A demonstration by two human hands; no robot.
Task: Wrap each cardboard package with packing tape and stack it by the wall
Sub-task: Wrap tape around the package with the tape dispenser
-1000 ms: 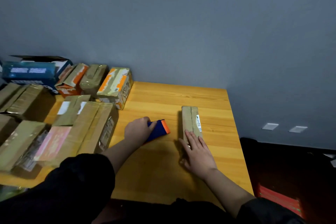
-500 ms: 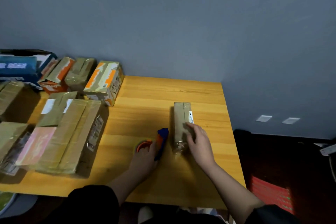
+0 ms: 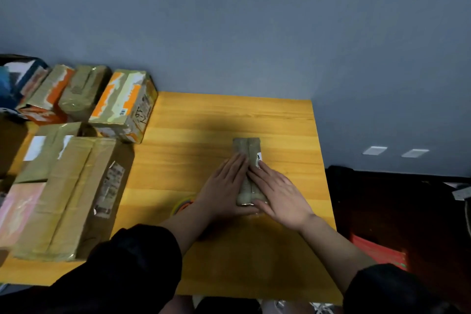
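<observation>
Smoothing tape: left hand [image 3: 224, 186] and right hand [image 3: 280, 191] flat on package [image 3: 246, 146], grip spread. Next: stacking by wall [image 3: 229, 33].

Wooden table [image 3: 229, 115], set against the wall. Narrow taped package [image 3: 246, 148] lies flat beneath both hands [image 3: 224, 186]. Tape roll [image 3: 182, 205] just left of the left wrist (partly hidden). Taped boxes [image 3: 66, 194] crowd the far left.

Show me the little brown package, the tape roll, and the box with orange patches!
small package [image 3: 246, 146], head view, its bare far end.
tape roll [image 3: 183, 204], head view, the rim showing beside the left wrist.
orange-patched box [image 3: 121, 95], head view, its top face.
</observation>
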